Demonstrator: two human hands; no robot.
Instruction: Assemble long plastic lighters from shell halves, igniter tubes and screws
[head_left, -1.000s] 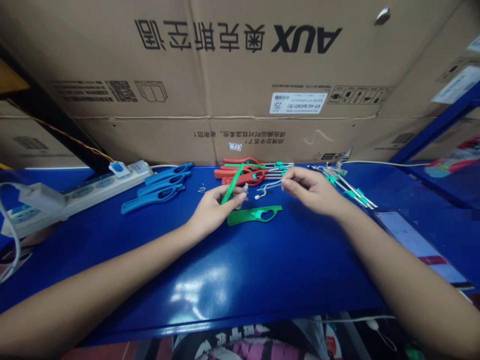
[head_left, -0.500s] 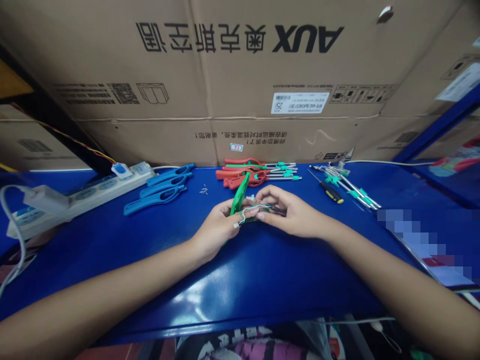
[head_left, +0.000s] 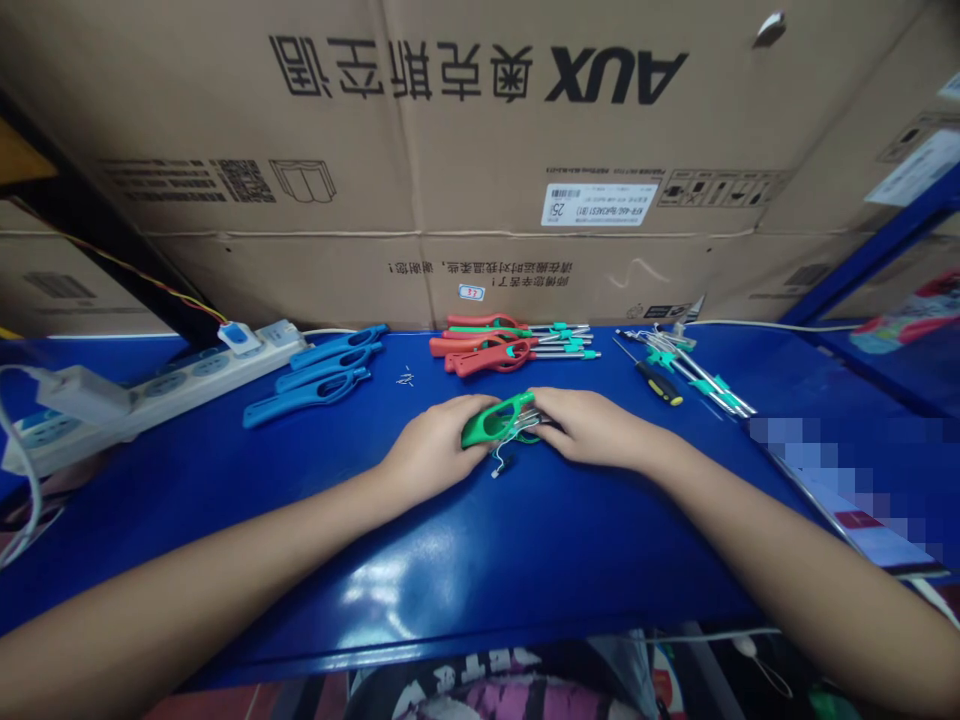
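Observation:
My left hand (head_left: 435, 442) is closed around the back end of a green lighter handle shell (head_left: 486, 428). My right hand (head_left: 596, 425) pinches the front end, where metal parts and a thin wire come out. A white wire (head_left: 504, 450) with a small plug at its end dangles below the shell. Part of another green piece shows beneath the wire. My fingers hide much of what is between them. Behind my hands lie several red and green lighters (head_left: 491, 358) with metal tubes. To their left is a small heap of screws (head_left: 405, 378).
Blue handle shells (head_left: 307, 398) lie beside a white power strip (head_left: 172, 385) at left. At right are a yellow-black screwdriver (head_left: 660, 385) and metal lighter tubes (head_left: 712, 385) with teal parts. A cardboard sheet (head_left: 337, 210) stands behind the blue table (head_left: 315, 570).
The green shell has gone from steeply upright to lying lower over the inner parts. My right fingers have shifted onto its front end, and the white wire hangs lower.

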